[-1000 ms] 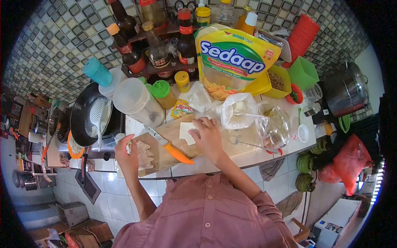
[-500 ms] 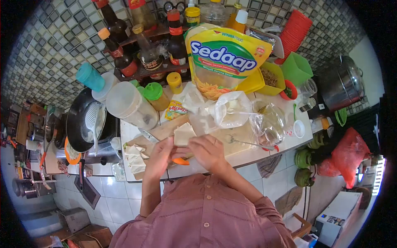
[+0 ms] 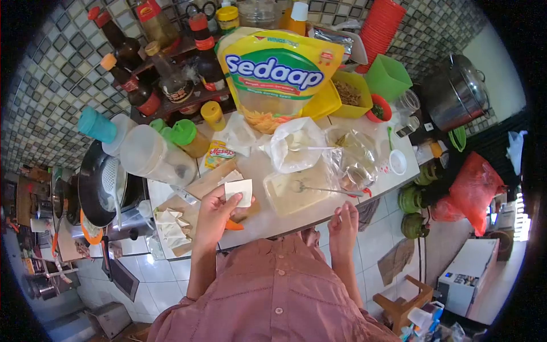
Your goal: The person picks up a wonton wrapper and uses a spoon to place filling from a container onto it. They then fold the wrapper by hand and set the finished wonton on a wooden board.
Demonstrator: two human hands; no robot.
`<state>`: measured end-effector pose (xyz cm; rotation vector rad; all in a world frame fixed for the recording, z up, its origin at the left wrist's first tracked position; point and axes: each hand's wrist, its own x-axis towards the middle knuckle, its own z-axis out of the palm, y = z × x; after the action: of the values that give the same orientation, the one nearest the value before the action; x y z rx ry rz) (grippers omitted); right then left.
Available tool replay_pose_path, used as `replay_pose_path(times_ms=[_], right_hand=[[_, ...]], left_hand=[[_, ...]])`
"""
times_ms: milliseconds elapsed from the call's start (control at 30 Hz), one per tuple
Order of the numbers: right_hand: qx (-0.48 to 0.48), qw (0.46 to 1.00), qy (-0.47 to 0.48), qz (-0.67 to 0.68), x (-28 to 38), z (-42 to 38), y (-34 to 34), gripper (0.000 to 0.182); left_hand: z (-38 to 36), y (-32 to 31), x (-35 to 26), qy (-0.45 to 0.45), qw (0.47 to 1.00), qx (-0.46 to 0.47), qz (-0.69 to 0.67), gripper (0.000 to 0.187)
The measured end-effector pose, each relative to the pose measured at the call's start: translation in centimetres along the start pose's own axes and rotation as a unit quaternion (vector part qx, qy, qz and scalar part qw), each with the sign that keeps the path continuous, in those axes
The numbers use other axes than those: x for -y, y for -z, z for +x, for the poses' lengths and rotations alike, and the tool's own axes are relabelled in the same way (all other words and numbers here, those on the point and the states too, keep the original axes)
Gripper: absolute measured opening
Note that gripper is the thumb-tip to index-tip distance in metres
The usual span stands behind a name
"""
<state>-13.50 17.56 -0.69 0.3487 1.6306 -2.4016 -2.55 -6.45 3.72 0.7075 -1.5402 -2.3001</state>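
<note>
My left hand (image 3: 213,219) pinches a square wonton wrapper (image 3: 239,192) between thumb and fingers, above the counter. My right hand (image 3: 343,222) is at the counter's front edge with loosely curled fingers and nothing visible in them. Just above it lies the handle of a metal spoon (image 3: 325,190), whose bowl rests in a shallow, pale rectangular tray (image 3: 279,205). Folded wrapper pieces (image 3: 172,228) lie on a board at the left. A knife with an orange handle (image 3: 233,225) lies partly hidden behind my left hand.
Behind the tray stand an open white plastic bag (image 3: 296,151), a clear plastic bag (image 3: 356,154) and a yellow Sedaap pouch (image 3: 273,80). A wok (image 3: 94,188) sits on the stove at left. Plastic jars (image 3: 154,157) and sauce bottles (image 3: 176,85) crowd the back.
My hands have parted. The left now holds the wrapper alone, raised flat; the right has moved right, beside the spoon handle. The camera view has shifted, uncovering the tray.
</note>
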Motion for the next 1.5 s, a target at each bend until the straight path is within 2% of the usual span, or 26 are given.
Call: replay_pose_path(times_ms=[33,133,200,267,333,367,433,467,533,667,967,1033,1133,1267,1333,1400,1467,1500], right_hand=[[-0.007,0.998,-0.030,0.057,0.1,0.7,0.3,0.014],[0.020,0.996,-0.023,0.078,0.4,2.4,1.0,0.015],[0.023,0.998,0.000,0.053,0.0,3.3,1.1,0.013],[0.027,0.999,0.025,0.026,0.0,3.7,0.9,0.012],[0.040,0.969,0.139,-0.201,0.5,3.2,0.3,0.015],[0.040,0.969,0.139,-0.201,1.0,2.7,-0.4,0.015],[0.036,0.891,0.348,-0.289,2.2,1.7,-1.8,0.018],[0.036,0.891,0.348,-0.290,2.3,1.7,-1.7,0.018],[0.023,0.858,0.411,-0.307,2.6,1.8,-1.6,0.020],[0.015,0.881,0.364,-0.303,1.7,2.8,-1.2,0.019],[0.005,0.921,0.255,-0.293,0.4,2.5,-1.4,0.025],[0.006,0.948,0.182,-0.262,0.3,2.5,-1.5,0.024],[-0.012,0.974,0.135,-0.181,-0.7,3.0,-1.0,0.026],[-0.038,0.981,0.109,-0.154,-0.2,3.2,-0.9,0.028],[-0.040,0.993,0.086,-0.076,0.0,3.3,-0.8,0.030],[-0.040,0.994,0.085,-0.055,0.2,3.4,-0.6,0.029],[-0.039,0.995,0.084,-0.034,0.7,3.4,-0.5,0.028],[-0.031,0.996,0.080,-0.018,1.2,3.2,-0.6,0.024]], left_hand=[[0.0,0.1,0.0,0.010,1.000,0.008,0.011,0.022],[0.0,-0.2,-0.5,0.036,0.999,0.016,0.007,0.022],[-0.1,-0.2,-0.6,0.052,0.998,0.017,-0.007,0.023],[0.0,0.0,-0.3,0.031,0.999,0.026,-0.012,0.026],[0.0,0.1,-0.3,0.033,0.999,0.018,-0.032,0.028],[-0.1,0.2,-0.3,0.035,0.998,0.010,-0.053,0.030],[-0.2,0.5,-0.1,0.039,0.997,-0.003,-0.059,0.031],[-0.2,0.6,-0.1,0.044,0.997,-0.016,-0.065,0.033],[-0.3,0.6,-0.3,0.046,0.995,-0.011,-0.087,0.035],[-0.3,0.8,-0.2,0.042,0.992,-0.001,-0.123,0.040],[-0.4,0.7,0.4,0.004,0.997,-0.006,-0.083,0.035],[-0.4,0.5,0.2,0.008,0.997,-0.027,-0.067,0.034],[-0.4,0.5,0.4,0.014,0.998,-0.051,-0.038,0.033],[-0.2,0.8,1.0,0.027,0.998,-0.059,-0.013,0.031],[-0.2,0.6,1.2,0.033,0.998,-0.056,-0.017,0.031],[-0.1,0.2,1.6,0.039,0.998,-0.052,-0.020,0.032],[0.2,-0.2,2.2,0.059,0.991,-0.026,-0.115,0.031],[0.3,-0.4,2.4,0.059,0.991,-0.026,-0.115,0.031]])
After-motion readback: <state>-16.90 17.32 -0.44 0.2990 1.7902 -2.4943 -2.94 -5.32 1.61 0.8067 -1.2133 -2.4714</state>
